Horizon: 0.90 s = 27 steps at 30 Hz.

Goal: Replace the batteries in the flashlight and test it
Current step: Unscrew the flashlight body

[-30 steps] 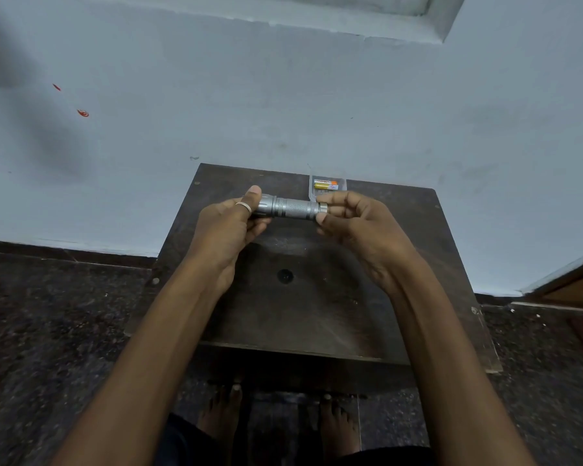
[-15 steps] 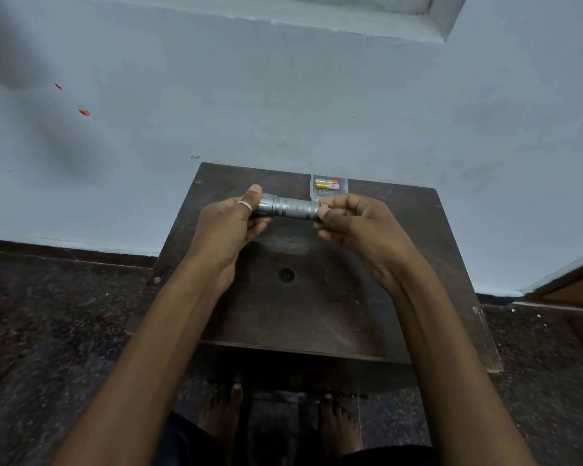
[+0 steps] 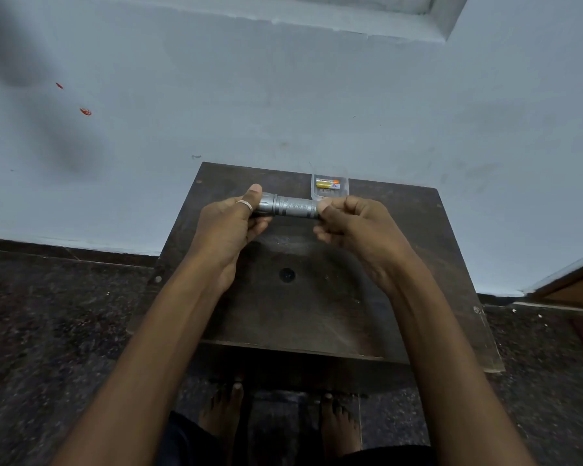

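Note:
A silver metal flashlight (image 3: 292,206) is held level above the far part of a small dark wooden table (image 3: 317,297). My left hand (image 3: 231,227) wraps its wider head end, thumb on top, a ring on one finger. My right hand (image 3: 357,230) pinches the tail end with curled fingers, which hide the tail cap. A clear plastic case (image 3: 330,188) lies at the table's far edge just behind the flashlight, and inside it is a yellow and orange battery (image 3: 328,185).
The table stands against a pale blue wall (image 3: 283,95). A round hole (image 3: 286,274) marks the tabletop's middle. Dark speckled floor lies on both sides, my bare feet show under the table's near edge, and a wooden door edge (image 3: 572,284) is at right.
My right hand's fingers have shifted around the tail end, closing over the tail cap that showed a second ago. The flashlight and left hand stay nearly in place.

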Available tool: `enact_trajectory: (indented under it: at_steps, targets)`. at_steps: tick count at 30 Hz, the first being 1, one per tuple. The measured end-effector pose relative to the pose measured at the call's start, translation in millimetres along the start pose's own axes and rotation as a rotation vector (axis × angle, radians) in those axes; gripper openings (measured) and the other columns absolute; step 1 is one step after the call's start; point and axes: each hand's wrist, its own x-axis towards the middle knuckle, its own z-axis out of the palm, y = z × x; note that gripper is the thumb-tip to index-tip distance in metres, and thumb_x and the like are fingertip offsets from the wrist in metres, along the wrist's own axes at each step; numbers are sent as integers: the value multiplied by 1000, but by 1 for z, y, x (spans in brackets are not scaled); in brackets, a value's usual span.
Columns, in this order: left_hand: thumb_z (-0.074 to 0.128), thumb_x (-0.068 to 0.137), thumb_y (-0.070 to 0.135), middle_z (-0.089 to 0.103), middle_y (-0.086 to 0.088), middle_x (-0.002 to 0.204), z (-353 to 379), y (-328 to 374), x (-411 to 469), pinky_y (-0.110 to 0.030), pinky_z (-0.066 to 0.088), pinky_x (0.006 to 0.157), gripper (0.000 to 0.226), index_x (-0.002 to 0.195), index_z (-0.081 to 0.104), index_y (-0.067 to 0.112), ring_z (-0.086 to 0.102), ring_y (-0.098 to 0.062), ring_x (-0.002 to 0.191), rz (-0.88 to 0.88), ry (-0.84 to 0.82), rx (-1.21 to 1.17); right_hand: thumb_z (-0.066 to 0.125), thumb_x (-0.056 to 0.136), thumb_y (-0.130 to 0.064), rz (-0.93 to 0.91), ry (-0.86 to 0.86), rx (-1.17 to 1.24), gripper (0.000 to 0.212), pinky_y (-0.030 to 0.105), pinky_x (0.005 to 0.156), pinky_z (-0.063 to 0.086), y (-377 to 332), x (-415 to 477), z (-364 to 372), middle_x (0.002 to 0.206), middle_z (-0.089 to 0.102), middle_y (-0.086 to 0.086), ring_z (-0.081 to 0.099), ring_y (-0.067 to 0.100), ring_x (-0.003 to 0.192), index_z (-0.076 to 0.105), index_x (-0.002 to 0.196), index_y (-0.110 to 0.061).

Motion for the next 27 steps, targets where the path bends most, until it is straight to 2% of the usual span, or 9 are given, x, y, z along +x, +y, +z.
enact_trajectory:
  at_steps: [3,5,8,11,13,17,20,23,27]
  targets:
    - [63,96,27,71,-2,83,-1,2,-1,-21,58,75,21,88,70,10,71,-10,79,-2,2,-8,67,89,6,-38,-30,34,26,25,76,59,1,2,-3,90,69,14,67,16,81,66,115,2]
    - [63,96,27,71,-3,84,-1,2,-1,-21,58,75,21,88,70,10,70,-11,80,-2,0,-6,68,88,6,-42,-26,37,30,26,78,59,1,3,-4,92,71,12,68,17,84,67,117,-1]
    - [64,96,27,71,-2,81,0,1,-2,-22,58,77,20,86,70,11,70,-12,80,-4,2,-11,65,96,-13,8,10,53,14,22,72,58,1,2,-1,93,70,12,69,15,80,70,104,-3]
    - [64,95,28,72,1,78,1,1,-3,-23,58,78,20,87,71,11,71,-11,80,-7,-3,-8,59,100,-34,48,41,-40,31,21,63,56,2,2,-1,80,71,9,68,12,66,72,93,-7]
    - [64,95,29,72,1,77,1,2,-3,-23,58,78,20,88,71,11,71,-10,79,-7,-4,-5,58,100,-36,55,38,-69,36,20,57,55,1,0,-1,73,70,9,65,11,59,72,94,-4]
    - [64,95,29,72,0,80,0,2,-3,-23,58,77,20,88,71,11,71,-12,82,-5,0,9,61,99,-25,39,42,-41,26,18,55,54,0,-1,1,71,67,9,63,12,59,69,85,-4]
    - [64,96,28,71,-2,81,0,3,-3,-23,58,76,21,85,70,11,70,-14,83,-5,12,0,65,94,-7,5,-2,24,8,21,66,58,-2,-1,-2,76,67,5,65,12,70,69,101,-3]
    - [63,96,27,71,-2,82,-1,4,-4,-22,58,76,21,84,70,11,70,-14,83,-4,16,0,66,87,9,-9,-19,45,25,24,71,58,-4,-1,-5,78,69,2,66,12,74,68,108,-4]
    - [64,96,27,71,-3,83,-2,4,-3,-23,59,77,20,85,70,11,70,-14,83,-8,18,-9,66,85,12,1,-19,57,28,31,80,59,-6,-3,-6,83,70,7,66,18,80,68,108,-4]
